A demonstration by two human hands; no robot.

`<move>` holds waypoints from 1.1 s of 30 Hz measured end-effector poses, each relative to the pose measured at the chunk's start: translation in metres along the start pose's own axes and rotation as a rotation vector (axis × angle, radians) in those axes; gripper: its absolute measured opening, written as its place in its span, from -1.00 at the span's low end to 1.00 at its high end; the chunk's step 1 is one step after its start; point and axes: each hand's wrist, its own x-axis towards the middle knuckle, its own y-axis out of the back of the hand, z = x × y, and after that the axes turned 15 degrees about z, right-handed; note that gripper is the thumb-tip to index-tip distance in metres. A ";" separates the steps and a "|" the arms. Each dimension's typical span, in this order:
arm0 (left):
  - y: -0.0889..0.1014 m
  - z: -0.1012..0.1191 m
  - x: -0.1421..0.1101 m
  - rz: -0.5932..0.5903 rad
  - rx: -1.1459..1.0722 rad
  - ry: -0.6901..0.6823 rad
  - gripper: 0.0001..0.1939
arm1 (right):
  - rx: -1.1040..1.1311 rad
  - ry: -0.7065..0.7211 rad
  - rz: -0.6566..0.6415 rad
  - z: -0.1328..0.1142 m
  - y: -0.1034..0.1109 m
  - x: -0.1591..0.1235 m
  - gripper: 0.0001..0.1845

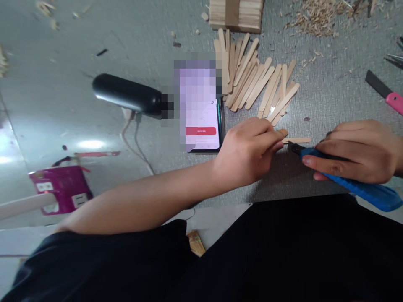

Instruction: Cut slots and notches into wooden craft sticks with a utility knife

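My left hand [252,149] is closed, its thumb and forefinger pinching one end of a wooden craft stick [300,140]. The stick's free end points to the right, just above the table. In my right hand [352,153] is a blue utility knife [371,191], its fingers wrapped round the handle. The knife's dark blade tip lies at the stick, close to my left fingertips; whether it cuts into the wood I cannot tell. Beyond my left hand a loose heap of craft sticks [252,79] is spread over the grey table [145,50].
A lit phone [201,113] lies left of the heap, beside a black oblong device [129,94] with a cable. At the back are a banded bundle of sticks [217,14] and wood shavings [317,19]. A pink-handled knife [395,102] lies right; a purple power strip [64,186] is left.
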 end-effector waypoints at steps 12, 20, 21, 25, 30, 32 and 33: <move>-0.001 -0.003 -0.001 0.014 -0.020 -0.016 -0.81 | 0.046 0.030 0.046 0.004 0.004 -0.004 -0.53; 0.000 -0.001 0.000 -0.001 -0.001 -0.009 -0.80 | -0.007 0.039 0.058 0.002 0.000 0.001 -0.55; 0.000 -0.001 0.001 -0.008 0.001 -0.004 -0.80 | -0.012 0.040 0.060 0.002 0.000 0.001 -0.56; 0.001 -0.001 0.000 -0.010 -0.010 -0.007 -0.80 | -0.015 0.030 0.039 0.000 0.002 0.002 -0.55; 0.000 -0.002 0.000 -0.007 -0.006 -0.013 -0.81 | -0.014 0.046 0.040 -0.001 0.003 0.003 -0.57; 0.000 -0.002 0.000 -0.009 -0.002 -0.018 -0.81 | -0.021 0.065 0.041 -0.002 0.003 0.004 -0.55; 0.000 -0.002 0.000 -0.009 0.001 -0.022 -0.81 | -0.022 0.068 0.039 -0.002 0.003 0.004 -0.54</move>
